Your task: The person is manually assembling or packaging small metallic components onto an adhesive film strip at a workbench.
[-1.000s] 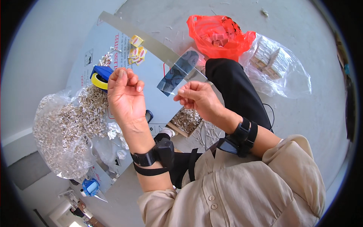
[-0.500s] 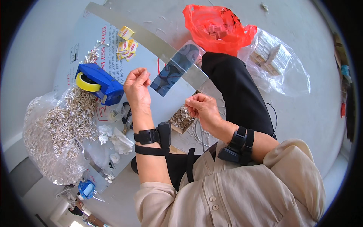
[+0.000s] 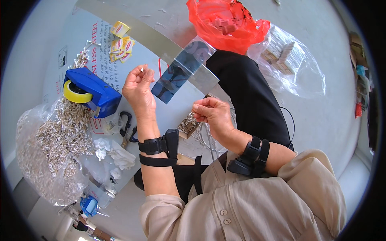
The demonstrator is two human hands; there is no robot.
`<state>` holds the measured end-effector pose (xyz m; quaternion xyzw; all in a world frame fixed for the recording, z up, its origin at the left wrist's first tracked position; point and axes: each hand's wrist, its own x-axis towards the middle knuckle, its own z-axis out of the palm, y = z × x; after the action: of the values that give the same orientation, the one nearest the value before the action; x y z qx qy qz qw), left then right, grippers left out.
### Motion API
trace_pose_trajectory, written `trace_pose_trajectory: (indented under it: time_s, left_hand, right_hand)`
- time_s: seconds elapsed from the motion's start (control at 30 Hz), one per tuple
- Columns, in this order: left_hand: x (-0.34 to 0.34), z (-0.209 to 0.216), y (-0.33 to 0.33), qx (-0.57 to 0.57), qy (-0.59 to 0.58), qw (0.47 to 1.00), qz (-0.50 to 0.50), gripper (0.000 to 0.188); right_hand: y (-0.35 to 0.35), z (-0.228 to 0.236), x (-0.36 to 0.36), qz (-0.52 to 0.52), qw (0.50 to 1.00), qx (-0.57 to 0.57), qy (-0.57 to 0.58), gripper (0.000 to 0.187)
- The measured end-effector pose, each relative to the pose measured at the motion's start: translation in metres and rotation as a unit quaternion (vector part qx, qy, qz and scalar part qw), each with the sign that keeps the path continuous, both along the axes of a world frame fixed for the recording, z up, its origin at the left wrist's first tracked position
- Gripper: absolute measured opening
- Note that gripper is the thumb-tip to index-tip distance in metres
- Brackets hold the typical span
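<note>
We've got our left hand (image 3: 138, 90) raised mid-frame, fingers curled and pinching something tiny we can't make out. A small clear plastic bag (image 3: 181, 70) hangs just right of it, between both hands. Our right hand (image 3: 211, 114) sits lower, closed in a loose fist, can't tell what's in it. A blue tape dispenser (image 3: 90, 90) is on the left, red bag (image 3: 227, 24) up top.

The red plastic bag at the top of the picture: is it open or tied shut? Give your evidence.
Open. The red plastic bag gapes at its mouth, and small pale blocks inside show through the opening.
</note>
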<state>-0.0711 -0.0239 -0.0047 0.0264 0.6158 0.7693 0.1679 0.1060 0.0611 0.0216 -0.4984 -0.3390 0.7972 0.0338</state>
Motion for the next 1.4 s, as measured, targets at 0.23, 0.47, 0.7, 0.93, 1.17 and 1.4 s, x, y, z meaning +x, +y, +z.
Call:
trace_pose_trajectory:
  time_s: [0.23,0.47,0.7,0.93,1.17,1.4]
  left_hand:
    - [-0.001,0.011,0.001,-0.008,-0.032,0.997,-0.067,0.027]
    - [-0.009,0.007,-0.005,-0.025,-0.021,0.995,-0.093,0.014]
    - [-0.007,0.005,-0.004,-0.124,0.049,0.990,-0.054,0.010]
    - [-0.016,0.006,0.002,-0.202,0.146,0.968,-0.007,0.008]
    - [-0.017,-0.003,0.008,-0.303,0.239,0.922,-0.025,0.009]
    - [-0.019,-0.012,0.007,-0.333,0.264,0.905,-0.036,0.009]
  right_hand:
    - [0.002,0.003,0.006,-0.001,0.999,0.005,-0.040,0.008]
    - [0.004,0.007,0.000,0.010,0.998,-0.047,-0.040,0.010]
    - [0.010,0.017,-0.014,0.062,0.996,-0.021,-0.063,0.015]
    - [0.009,0.014,-0.009,0.086,0.995,0.021,-0.048,0.016]
    - [0.008,0.006,-0.009,0.053,0.997,0.039,-0.051,0.014]
    - [0.004,0.004,-0.015,-0.002,0.995,-0.013,-0.103,0.013]
